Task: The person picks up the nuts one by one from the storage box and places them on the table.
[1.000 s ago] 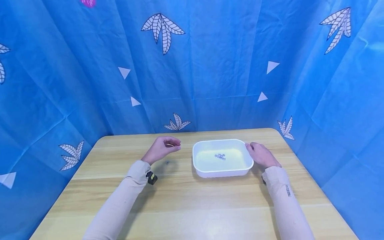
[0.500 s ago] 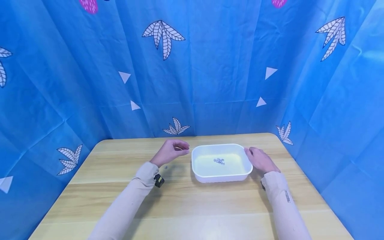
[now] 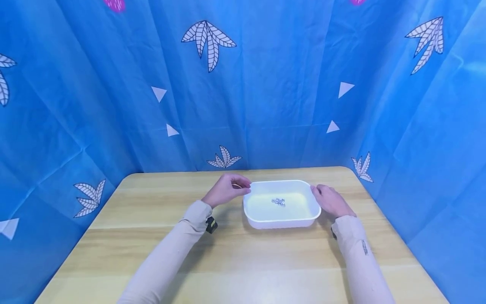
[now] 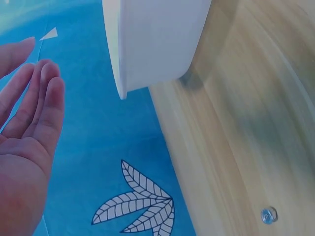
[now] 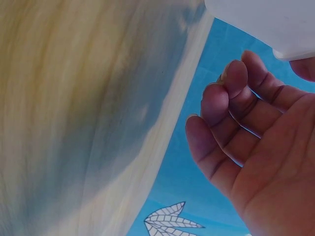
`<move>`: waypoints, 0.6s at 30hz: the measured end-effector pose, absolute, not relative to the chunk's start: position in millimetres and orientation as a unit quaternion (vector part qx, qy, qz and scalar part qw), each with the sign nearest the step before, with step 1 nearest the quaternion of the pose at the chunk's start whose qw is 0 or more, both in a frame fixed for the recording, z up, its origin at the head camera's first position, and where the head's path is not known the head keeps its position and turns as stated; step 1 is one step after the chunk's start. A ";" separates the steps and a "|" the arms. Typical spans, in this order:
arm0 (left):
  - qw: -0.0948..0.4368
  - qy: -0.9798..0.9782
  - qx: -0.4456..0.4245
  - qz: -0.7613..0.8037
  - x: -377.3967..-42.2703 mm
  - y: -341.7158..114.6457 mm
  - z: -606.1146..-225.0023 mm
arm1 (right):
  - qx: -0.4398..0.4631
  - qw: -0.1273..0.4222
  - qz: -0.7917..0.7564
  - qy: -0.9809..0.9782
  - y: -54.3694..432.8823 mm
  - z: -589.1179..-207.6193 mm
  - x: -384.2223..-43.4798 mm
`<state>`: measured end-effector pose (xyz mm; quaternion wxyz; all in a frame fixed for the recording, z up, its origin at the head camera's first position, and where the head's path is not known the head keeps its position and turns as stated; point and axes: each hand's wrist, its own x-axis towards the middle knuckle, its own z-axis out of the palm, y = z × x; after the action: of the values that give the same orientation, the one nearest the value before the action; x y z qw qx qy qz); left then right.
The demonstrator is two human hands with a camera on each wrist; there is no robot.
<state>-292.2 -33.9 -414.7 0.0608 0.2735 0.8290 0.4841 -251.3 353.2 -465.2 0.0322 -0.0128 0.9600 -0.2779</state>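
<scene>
A white plastic tray (image 3: 281, 224) stands on the wooden table, with several small shiny metal pieces (image 3: 279, 202) clustered on its bottom. At its far left corner is my left hand (image 3: 226, 190), thumb and fingertips close together right by the rim. In the left wrist view that hand (image 4: 27, 128) has its fingers bent towards the thumb; I cannot tell whether something small is between them. My right hand (image 3: 332, 200) holds the tray's right rim. The right wrist view shows its thumb at the rim and the other fingers (image 5: 215, 101) bent outside the wall.
One small round silver metal piece (image 4: 268, 215) lies on the table (image 3: 235, 261), hidden in the head view behind the left arm. A blue curtain (image 3: 281, 84) with leaf prints hangs behind the table and along both sides.
My left hand has moved right, from over the table to the tray's left rim. The right hand has stayed at the right rim, and the tray has kept its place.
</scene>
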 end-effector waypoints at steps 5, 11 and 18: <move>0.073 0.828 0.280 0.481 -293.7 -26.4 -418.2 | -0.008 0.045 -0.279 0.959 353.7 -464.1 -251.9; 0.082 0.829 0.283 0.475 -292.8 -16.8 -420.7 | -0.009 0.044 -0.269 0.962 353.3 -466.1 -252.0; 0.082 0.828 0.300 0.467 -293.6 -6.6 -419.3 | -0.011 0.035 -0.267 0.963 352.0 -464.1 -253.6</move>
<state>-293.6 -6.6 -419.3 0.0818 0.2998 0.8277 0.4674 -253.6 352.0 -464.1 0.0349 -0.0115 0.9630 -0.2671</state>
